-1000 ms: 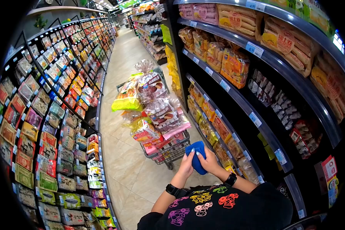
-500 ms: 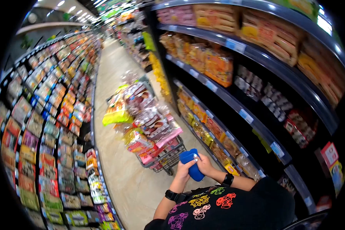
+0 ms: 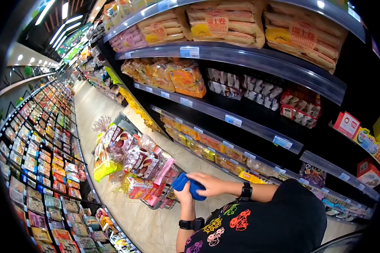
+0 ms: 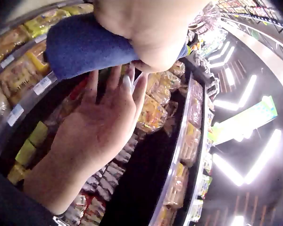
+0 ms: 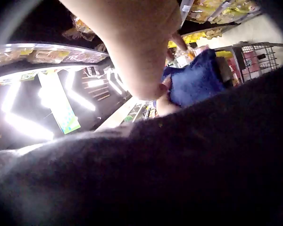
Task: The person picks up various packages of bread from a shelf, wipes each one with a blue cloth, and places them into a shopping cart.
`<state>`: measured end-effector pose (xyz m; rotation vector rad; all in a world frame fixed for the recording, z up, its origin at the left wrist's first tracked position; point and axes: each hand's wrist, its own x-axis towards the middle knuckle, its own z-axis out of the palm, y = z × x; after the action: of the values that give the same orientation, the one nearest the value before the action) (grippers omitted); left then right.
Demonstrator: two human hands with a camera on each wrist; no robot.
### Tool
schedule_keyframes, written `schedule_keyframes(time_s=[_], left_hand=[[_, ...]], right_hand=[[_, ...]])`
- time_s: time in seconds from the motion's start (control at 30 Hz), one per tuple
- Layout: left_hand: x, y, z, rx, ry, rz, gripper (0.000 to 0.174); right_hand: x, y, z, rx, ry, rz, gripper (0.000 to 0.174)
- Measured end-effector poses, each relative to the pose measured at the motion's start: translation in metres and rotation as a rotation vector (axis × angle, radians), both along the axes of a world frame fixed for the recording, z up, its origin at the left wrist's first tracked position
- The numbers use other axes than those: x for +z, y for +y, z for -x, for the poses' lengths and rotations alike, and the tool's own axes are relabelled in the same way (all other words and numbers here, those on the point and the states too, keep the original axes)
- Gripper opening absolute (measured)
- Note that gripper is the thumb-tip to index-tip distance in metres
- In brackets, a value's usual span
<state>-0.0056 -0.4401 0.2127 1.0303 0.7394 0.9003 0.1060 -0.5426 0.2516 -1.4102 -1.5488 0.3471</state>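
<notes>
Grasps a blue cloth (image 3: 196,193) in the left hand (image 3: 183,195), with curled fingers. Positioned in front of the torso, near the centre of the scene, just to the right of a wire shopping cart (image 3: 167,187). Lays the right hand (image 3: 211,184) over the cloth from the right: released, fingers extended and touching the fabric. Cannot tell the position of the right thumb. In the left wrist view, projects to the left out of the left hand as a folded slab, with the extended right fingers just beside it.

Fitted with a black watch (image 3: 191,224) on the left wrist and a second black band (image 3: 245,192) on the right. Clothed in a black shirt (image 3: 278,223) with coloured line figures.

Loaded in the cart, above the level of the rim: clear bags with brown print (image 3: 143,162), a yellow-green pack (image 3: 104,163) at the left, and a pink pack (image 3: 164,170) at the right. Parked on a pale tiled floor (image 3: 152,227).

Stocked at the right, on dark shelving (image 3: 249,56): long packs of rolls (image 3: 226,23) on the upper tier; bagged bread (image 3: 185,78), silvery wrapped packs (image 3: 261,90) and a red pack (image 3: 299,105) one tier lower. Lined at the left with a rack of packaged goods (image 3: 38,168), running to the far end. Lit by ceiling lights (image 3: 65,31) at far left.
</notes>
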Motion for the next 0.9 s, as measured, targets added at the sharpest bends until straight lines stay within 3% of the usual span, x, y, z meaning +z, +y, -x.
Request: schedule_keyframes(time_s=[0.1,0.2,0.3,0.33,0.37,0.47,0.6,0.7,0.73,0.83,0.9], left_hand=[[-0.017,0.005,-0.006,-0.043,0.083,-0.085,0.036],[0.005,-0.008,-0.014,-0.148,0.070,-0.027,0.035],[0.031,-0.023,-0.020,-0.341,0.132,-0.058,0.029],[0.029,-0.023,-0.023,-0.397,0.144,-0.057,0.028],[0.024,-0.022,-0.025,-0.453,0.156,-0.056,0.027],[0.011,-0.019,-0.035,-0.428,0.228,-0.527,0.026],[0.026,-0.021,-0.037,-0.288,0.410,-0.853,0.033],[0.016,-0.016,-0.043,-0.247,0.396,-0.657,0.044],[0.019,-0.019,-0.044,-0.259,0.360,-0.563,0.059],[0.033,-0.033,-0.050,-0.136,0.335,-0.429,0.067],[0.009,-0.026,-0.054,-0.129,0.143,-0.143,0.057]], right_hand=[[0.001,-0.007,0.013,0.122,0.288,0.212,0.083],[0.005,-0.012,0.003,0.080,0.321,0.248,0.078],[-0.036,-0.006,-0.012,0.130,0.260,0.329,0.074],[-0.052,-0.005,-0.016,0.132,0.308,0.307,0.055],[-0.057,-0.006,-0.019,0.103,0.335,0.297,0.052],[-0.070,-0.007,-0.025,0.010,0.365,0.318,0.041],[-0.063,-0.007,-0.032,-0.093,0.241,0.426,0.039],[-0.045,-0.008,-0.034,-0.325,0.012,0.391,0.039],[-0.030,-0.010,-0.032,-0.390,-0.028,0.386,0.046],[-0.026,-0.008,-0.028,-0.493,-0.267,0.373,0.057],[-0.015,-0.009,-0.024,-0.497,-0.416,0.355,0.058]])
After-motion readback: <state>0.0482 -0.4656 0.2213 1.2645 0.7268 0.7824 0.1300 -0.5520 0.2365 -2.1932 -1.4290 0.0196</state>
